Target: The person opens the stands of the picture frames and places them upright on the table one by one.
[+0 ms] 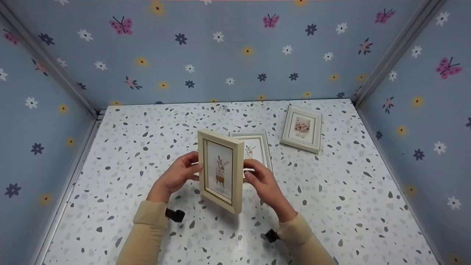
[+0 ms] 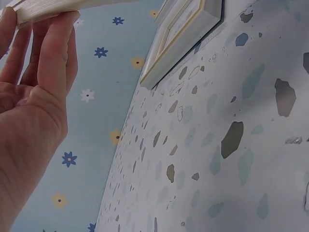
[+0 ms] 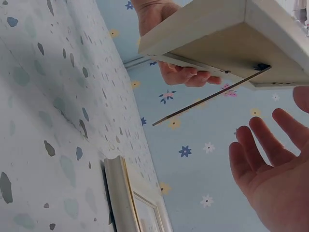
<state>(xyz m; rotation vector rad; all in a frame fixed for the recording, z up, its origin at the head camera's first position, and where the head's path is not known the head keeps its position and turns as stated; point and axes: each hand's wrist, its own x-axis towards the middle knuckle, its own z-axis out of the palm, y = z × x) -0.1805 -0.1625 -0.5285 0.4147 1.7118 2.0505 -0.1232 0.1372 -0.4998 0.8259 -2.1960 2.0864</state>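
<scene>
A cream picture frame [image 1: 220, 167] with a plant print stands upright and angled in the head view, lifted above the table. My left hand [image 1: 180, 172] grips its left edge, thumb in front and fingers behind. Close by the right edge is my right hand [image 1: 264, 181]; in the right wrist view its fingers [image 3: 263, 145] are spread and relaxed, apart from the frame's back. From that back a thin support leg [image 3: 212, 99] sticks out. Partly hidden behind the held frame, a second picture frame [image 1: 264, 141] with a floral print lies on the table.
A third picture frame [image 1: 301, 129] lies face up at the back right of the speckled white table [image 1: 331, 206]. Blue walls [image 1: 228, 55] with flowers and butterflies enclose the back and both sides. Dark straps [image 1: 175, 214] circle the wrists.
</scene>
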